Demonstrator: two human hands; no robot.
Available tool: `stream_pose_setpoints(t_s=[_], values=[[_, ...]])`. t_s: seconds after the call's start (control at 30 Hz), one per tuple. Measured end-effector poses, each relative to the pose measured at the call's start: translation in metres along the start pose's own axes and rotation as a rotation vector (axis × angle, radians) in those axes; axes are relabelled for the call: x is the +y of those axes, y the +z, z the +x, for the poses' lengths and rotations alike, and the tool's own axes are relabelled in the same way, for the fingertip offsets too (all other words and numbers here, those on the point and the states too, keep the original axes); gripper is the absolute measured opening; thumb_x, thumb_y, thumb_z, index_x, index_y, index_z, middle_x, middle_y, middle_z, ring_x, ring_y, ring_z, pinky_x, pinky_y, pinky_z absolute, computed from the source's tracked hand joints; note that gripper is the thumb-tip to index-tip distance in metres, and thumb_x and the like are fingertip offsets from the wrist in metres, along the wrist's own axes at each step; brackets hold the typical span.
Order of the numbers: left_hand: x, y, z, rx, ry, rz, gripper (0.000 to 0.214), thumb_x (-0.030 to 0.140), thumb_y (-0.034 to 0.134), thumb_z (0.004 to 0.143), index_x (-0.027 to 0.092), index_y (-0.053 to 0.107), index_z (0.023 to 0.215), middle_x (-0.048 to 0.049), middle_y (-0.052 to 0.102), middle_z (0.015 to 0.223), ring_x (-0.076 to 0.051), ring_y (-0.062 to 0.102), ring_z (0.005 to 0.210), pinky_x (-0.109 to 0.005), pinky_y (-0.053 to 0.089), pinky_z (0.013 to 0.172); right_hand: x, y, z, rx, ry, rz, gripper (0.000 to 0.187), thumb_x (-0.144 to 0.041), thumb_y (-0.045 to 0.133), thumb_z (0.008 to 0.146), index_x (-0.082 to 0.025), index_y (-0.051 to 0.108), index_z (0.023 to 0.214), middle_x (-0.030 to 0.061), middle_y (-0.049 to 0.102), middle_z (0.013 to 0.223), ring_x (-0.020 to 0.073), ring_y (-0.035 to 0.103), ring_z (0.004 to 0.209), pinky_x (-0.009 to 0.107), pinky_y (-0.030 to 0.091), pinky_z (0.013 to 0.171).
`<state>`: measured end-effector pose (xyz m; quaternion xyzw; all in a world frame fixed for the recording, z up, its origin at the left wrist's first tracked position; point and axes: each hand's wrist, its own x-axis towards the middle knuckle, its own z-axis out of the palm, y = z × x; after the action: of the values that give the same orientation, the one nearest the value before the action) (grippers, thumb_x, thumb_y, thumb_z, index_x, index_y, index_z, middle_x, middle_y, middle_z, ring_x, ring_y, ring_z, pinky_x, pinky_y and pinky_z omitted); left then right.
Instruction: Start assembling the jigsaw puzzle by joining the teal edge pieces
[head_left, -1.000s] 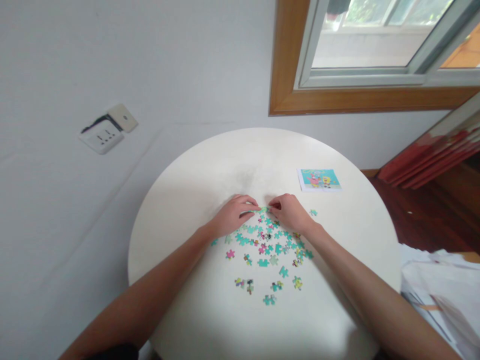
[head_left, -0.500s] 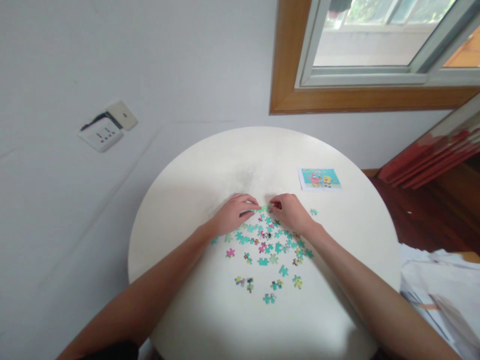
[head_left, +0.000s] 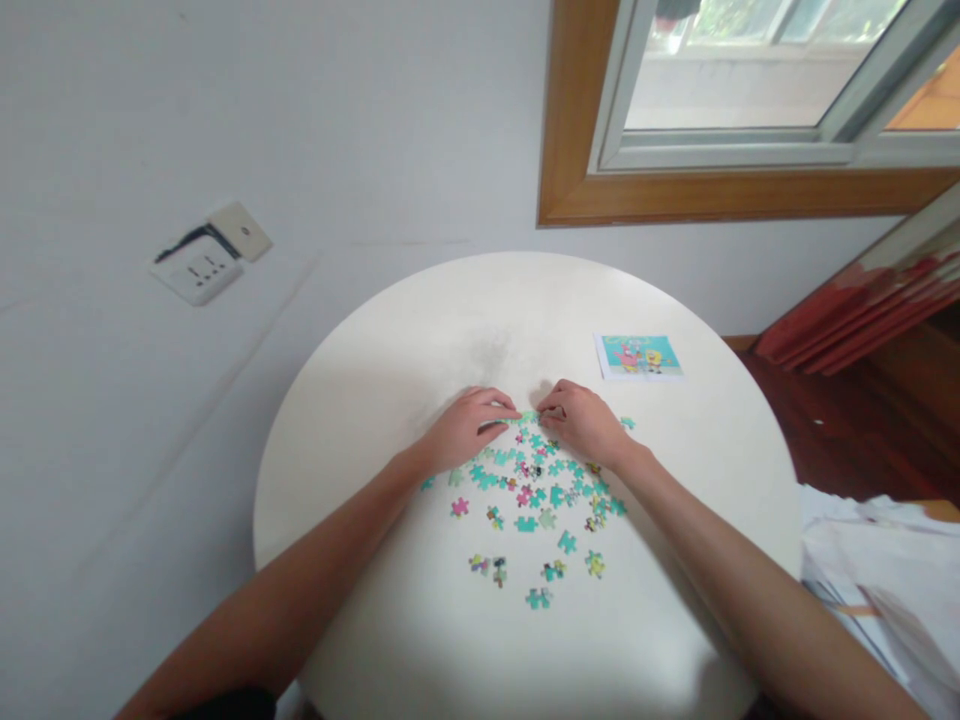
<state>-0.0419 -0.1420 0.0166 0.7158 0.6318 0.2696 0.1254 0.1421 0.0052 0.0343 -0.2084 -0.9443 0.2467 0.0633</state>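
Many small jigsaw puzzle pieces [head_left: 526, 524], mostly teal with some pink and yellow ones, lie scattered over the white round table [head_left: 420, 640]. At the far side of the scatter, a short row of light-green puzzle pieces [head_left: 529, 416] runs between my two hands. My left hand [head_left: 469, 428] rests at the row's left end, fingers stretched out, thumb apart, and fingertips touching the pieces. Opposite it, my right hand [head_left: 581, 422] has its thumb and fingers pinched on a puzzle piece at the row's right end. That piece is mostly hidden by the fingers.
A printed cartoon picture card [head_left: 640, 357] lies at the table's back right. One teal piece [head_left: 628, 423] sits apart, right of my right hand. A wall with a socket [head_left: 199, 268] stands behind the table. Papers [head_left: 877, 590] are piled at right, below a red curtain [head_left: 874, 310].
My right hand has shifted very slightly, its knuckles a little higher and the fingers more closed. My left hand and the scattered pieces stay in place.
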Motion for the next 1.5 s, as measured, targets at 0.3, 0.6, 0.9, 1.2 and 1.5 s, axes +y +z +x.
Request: stream_pose_setpoints(t_s=[0.3, 0.6, 0.9, 1.2, 1.5], values=[[-0.005, 0.003, -0.001, 0.006, 0.011, 0.014, 0.025, 0.020, 0.057, 0.094, 0.026, 0.070, 0.115, -0.0049, 0.065, 0.115, -0.021, 0.056, 0.109, -0.040, 0.040, 0.101, 0.003, 0.001, -0.002, 0.063, 0.010, 0.017, 0.019, -0.020, 0.065, 0.085, -0.019, 0.074, 0.102, 0.0051, 0.066, 0.094, 0.0160, 0.058, 0.079, 0.026, 0.040, 0.075], [-0.002, 0.001, 0.000, 0.006, 0.011, 0.010, 0.026, 0.020, 0.056, 0.095, 0.027, 0.070, 0.115, -0.0043, 0.065, 0.114, -0.021, 0.057, 0.109, -0.041, 0.040, 0.101, 0.002, 0.006, -0.001, 0.085, -0.009, 0.031, 0.012, -0.018, 0.065, 0.085, -0.021, 0.076, 0.087, 0.0033, 0.064, 0.087, 0.0147, 0.056, 0.075, 0.025, 0.040, 0.071], [-0.001, 0.001, -0.001, 0.005, 0.000, 0.016, 0.028, 0.020, 0.058, 0.094, 0.025, 0.068, 0.120, -0.0049, 0.064, 0.116, -0.020, 0.057, 0.109, -0.040, 0.042, 0.101, 0.012, 0.004, 0.000, 0.134, -0.001, 0.060, 0.015, -0.017, 0.060, 0.088, -0.018, 0.074, 0.093, 0.0051, 0.066, 0.090, 0.0147, 0.057, 0.075, 0.026, 0.042, 0.073], [0.001, 0.001, -0.001, 0.066, -0.120, 0.006, 0.026, 0.023, 0.065, 0.089, 0.022, 0.070, 0.114, -0.0059, 0.064, 0.107, -0.021, 0.059, 0.103, -0.039, 0.046, 0.098, 0.010, 0.005, -0.002, 0.110, -0.035, 0.047, 0.011, -0.020, 0.064, 0.083, -0.019, 0.074, 0.088, 0.0053, 0.064, 0.089, 0.0169, 0.056, 0.079, 0.028, 0.041, 0.073], [0.002, 0.001, -0.001, 0.083, -0.103, 0.010, 0.023, 0.024, 0.064, 0.090, 0.023, 0.071, 0.111, -0.0056, 0.063, 0.104, -0.021, 0.058, 0.102, -0.039, 0.046, 0.097, 0.012, 0.007, 0.000, 0.114, -0.066, 0.069, 0.012, -0.019, 0.064, 0.084, -0.019, 0.074, 0.090, 0.0050, 0.063, 0.087, 0.0167, 0.056, 0.078, 0.028, 0.042, 0.073]])
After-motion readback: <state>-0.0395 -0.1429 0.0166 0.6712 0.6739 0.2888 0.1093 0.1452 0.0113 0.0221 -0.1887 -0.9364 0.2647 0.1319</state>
